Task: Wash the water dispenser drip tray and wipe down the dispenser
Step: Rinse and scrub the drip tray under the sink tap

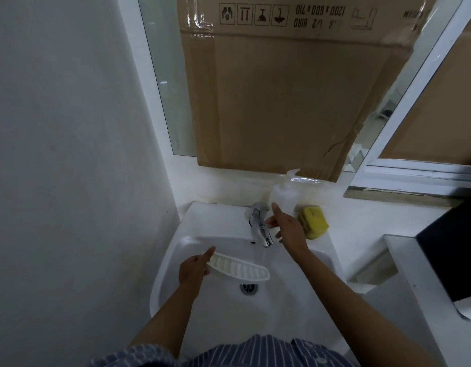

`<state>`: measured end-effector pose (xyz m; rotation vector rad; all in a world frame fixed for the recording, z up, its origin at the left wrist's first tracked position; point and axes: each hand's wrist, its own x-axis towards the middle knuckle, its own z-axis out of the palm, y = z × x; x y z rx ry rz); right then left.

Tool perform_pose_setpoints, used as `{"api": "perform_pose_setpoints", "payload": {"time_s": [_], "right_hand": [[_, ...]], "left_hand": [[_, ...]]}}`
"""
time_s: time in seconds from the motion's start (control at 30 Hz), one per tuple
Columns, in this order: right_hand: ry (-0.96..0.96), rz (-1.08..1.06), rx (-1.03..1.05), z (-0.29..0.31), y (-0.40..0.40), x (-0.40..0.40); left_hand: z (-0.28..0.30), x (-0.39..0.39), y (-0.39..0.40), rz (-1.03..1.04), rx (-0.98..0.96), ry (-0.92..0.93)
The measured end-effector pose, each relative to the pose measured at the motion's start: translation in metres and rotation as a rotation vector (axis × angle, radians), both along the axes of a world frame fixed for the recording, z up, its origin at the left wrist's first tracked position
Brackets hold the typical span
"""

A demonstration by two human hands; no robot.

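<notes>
The sink (176,260) basin lies open above the drain (249,288). At the back rim, the tap (259,226), pump bottle (283,194) and yellow sponge (312,225) crowd together; the wall (70,154) closes the left side.

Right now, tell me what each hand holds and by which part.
The left hand grips the drip tray by its left end, over the sink. The right hand holds nothing; its fingers are spread beside the tap.

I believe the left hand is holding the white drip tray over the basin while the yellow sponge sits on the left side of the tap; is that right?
Not quite. The head view shows the yellow sponge on the right side of the tap, beside the soap bottle. The rest holds: the left hand holds the white drip tray over the basin.
</notes>
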<state>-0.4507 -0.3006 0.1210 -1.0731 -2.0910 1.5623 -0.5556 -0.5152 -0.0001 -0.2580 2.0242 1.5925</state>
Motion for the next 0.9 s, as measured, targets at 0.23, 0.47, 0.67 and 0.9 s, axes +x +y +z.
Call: {"api": "perform_pose_setpoints", "payload": {"time_s": [0.23, 0.47, 0.67, 0.9], "right_hand": [[-0.090, 0.053, -0.094, 0.002, 0.003, -0.019], [-0.145, 0.060, -0.328, 0.005, -0.006, -0.003], [-0.219, 0.068, -0.254, -0.007, -0.012, 0.014], [-0.275, 0.033, -0.180, -0.046, -0.007, 0.045]], "left_hand": [[0.007, 0.002, 0.001, -0.025, 0.029, 0.029], [0.008, 0.005, 0.002, -0.008, 0.053, 0.012], [0.009, 0.011, 0.001, -0.016, 0.066, 0.003], [0.014, 0.019, -0.001, -0.035, 0.058, 0.096]]}}
